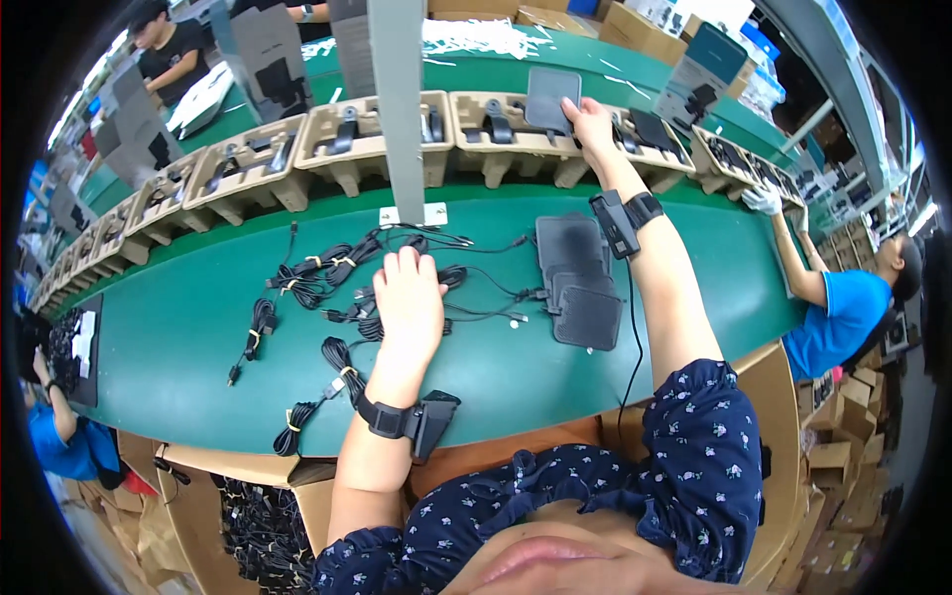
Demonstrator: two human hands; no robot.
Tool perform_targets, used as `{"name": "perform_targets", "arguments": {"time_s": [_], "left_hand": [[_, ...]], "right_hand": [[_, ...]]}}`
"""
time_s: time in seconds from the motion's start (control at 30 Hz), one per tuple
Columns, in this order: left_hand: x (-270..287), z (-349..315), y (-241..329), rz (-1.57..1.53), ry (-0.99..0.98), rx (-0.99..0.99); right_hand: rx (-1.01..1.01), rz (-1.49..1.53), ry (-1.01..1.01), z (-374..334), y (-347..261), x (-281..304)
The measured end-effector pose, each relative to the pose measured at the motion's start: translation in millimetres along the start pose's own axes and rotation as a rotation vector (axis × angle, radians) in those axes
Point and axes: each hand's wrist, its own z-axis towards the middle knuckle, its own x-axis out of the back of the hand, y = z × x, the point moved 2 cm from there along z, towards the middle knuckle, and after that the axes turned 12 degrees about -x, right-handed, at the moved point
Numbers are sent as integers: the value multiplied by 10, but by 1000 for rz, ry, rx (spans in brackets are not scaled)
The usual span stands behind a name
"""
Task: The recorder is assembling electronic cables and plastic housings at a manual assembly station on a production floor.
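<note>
Rightward, tabletop edge bare; right hand holds pad

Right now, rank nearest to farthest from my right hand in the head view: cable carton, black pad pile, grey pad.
1. Grey pad, in the right hand.
2. Black pad pile, on the green table.
3. Cable carton, lower left.

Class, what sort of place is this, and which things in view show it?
Probably a factory packing line: moulded pulp trays stand in a row, bundled black cables lie on a green workbench, and a co-worker in blue reaches to the trays.
</note>
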Motion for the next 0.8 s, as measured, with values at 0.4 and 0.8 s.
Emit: {"name": "perform_targets", "arguments": {"time_s": [0.4, 0.8], "left_hand": [[72, 67, 3, -78, 87, 32], [222, 76, 84, -279, 417, -168]], "right_hand": [[472, -1022, 420, -308, -159, 10], [473, -501, -714, -2349, -549, -672]]}}
